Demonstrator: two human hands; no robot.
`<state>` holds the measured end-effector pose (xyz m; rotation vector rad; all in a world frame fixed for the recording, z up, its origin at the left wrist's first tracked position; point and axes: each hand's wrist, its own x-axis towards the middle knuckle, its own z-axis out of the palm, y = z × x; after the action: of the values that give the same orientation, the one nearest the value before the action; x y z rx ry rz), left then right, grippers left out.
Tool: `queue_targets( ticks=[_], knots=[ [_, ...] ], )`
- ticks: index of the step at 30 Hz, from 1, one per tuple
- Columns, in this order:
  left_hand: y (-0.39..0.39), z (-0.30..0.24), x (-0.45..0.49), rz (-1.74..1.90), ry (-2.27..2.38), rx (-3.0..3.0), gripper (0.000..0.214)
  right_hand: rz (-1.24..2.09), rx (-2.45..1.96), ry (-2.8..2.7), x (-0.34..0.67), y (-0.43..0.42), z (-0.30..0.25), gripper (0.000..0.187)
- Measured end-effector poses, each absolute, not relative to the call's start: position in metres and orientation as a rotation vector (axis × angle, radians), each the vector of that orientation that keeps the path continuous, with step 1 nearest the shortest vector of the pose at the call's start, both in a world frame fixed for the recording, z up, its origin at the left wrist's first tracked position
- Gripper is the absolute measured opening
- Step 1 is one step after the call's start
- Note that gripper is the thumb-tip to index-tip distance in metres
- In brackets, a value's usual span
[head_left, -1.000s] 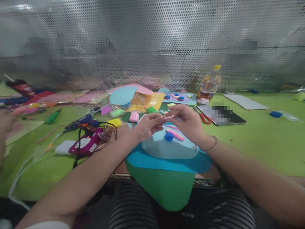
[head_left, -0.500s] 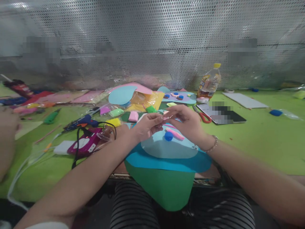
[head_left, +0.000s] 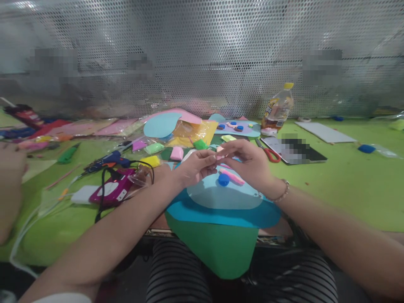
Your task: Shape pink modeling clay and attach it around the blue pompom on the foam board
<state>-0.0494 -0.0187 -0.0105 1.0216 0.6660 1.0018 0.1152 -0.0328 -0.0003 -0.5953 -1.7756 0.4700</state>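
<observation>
My left hand (head_left: 198,167) and my right hand (head_left: 248,162) meet above the paper sheets, fingertips almost touching. Between them they pinch a small piece of pink clay (head_left: 220,157), mostly covered by the fingers. Just below lies a pink clay strip (head_left: 232,177), and beside it a round blue clay piece (head_left: 224,180). Both rest on a light blue paper cutout (head_left: 217,200). Under that are a darker blue paper shape (head_left: 221,218) and a green one (head_left: 221,248) that hangs over the table edge.
To the left are a glue gun (head_left: 109,161), a magenta power strip (head_left: 113,189) and cables. Clay packets (head_left: 154,148) lie behind my hands. Red-handled scissors (head_left: 272,155), a tablet (head_left: 296,150) and a bottle (head_left: 278,110) stand or lie right. Another person's arm (head_left: 9,189) shows at far left.
My hands stay almost in place, with only slight finger motion around the pink clay. The other person's arm at far left has shifted slightly.
</observation>
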Motion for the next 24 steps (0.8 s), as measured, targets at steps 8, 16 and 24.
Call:
queue_targets(
  ticks=[8, 16, 24],
  knots=[
    [-0.0204, -0.0087, -0.0486, 1.004, 0.672, 0.996, 0.035, 0.486, -0.579, -1.772, 0.1155, -0.0335, -0.0014, 0.02],
    [-0.0206, -0.0091, -0.0494, 0.995, 0.663, 1.005, 0.034, 0.47, -0.594, -1.78, 0.1159, -0.0326, -0.0014, 0.019],
    [-0.0205, -0.0096, -0.0491, 0.977, 0.612, 1.016, 0.04, 0.5, -0.572, -1.77, 0.1156, -0.0321, -0.0024, 0.022]
  ],
)
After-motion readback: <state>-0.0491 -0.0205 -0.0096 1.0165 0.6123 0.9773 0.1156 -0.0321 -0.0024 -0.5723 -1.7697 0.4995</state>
